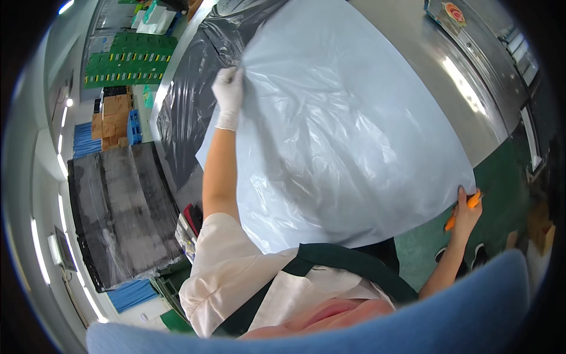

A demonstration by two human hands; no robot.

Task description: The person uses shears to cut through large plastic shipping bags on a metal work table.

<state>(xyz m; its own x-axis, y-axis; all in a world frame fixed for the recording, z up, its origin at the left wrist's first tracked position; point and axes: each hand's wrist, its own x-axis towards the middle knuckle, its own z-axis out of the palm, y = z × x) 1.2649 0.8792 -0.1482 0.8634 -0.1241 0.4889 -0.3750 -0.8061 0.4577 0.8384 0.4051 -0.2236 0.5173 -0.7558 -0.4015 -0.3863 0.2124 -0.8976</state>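
A large translucent whitish plastic sheet (353, 110) spreads before me over a metal worktable, wrinkled and shiny in the middle. My left hand (228, 90), in a white glove, pinches the sheet's left side, and creases fan out from the grip. At the sheet's near right corner, my bare right hand (468, 217) holds the edge between thumb and fingers. An orange utility knife (474, 200) is also held in that hand, with its ends sticking out on both sides. Dark glossy plastic film (192, 97) lies on the table beside and beyond my left hand.
Bare metal tabletop (442, 84) extends on the right, with a steel unit (479, 48) at its far end. Green floor (499, 177) shows at right. To the left stand a film-wrapped dark stack (126, 212), cardboard boxes (116, 115) and green crates (137, 57).
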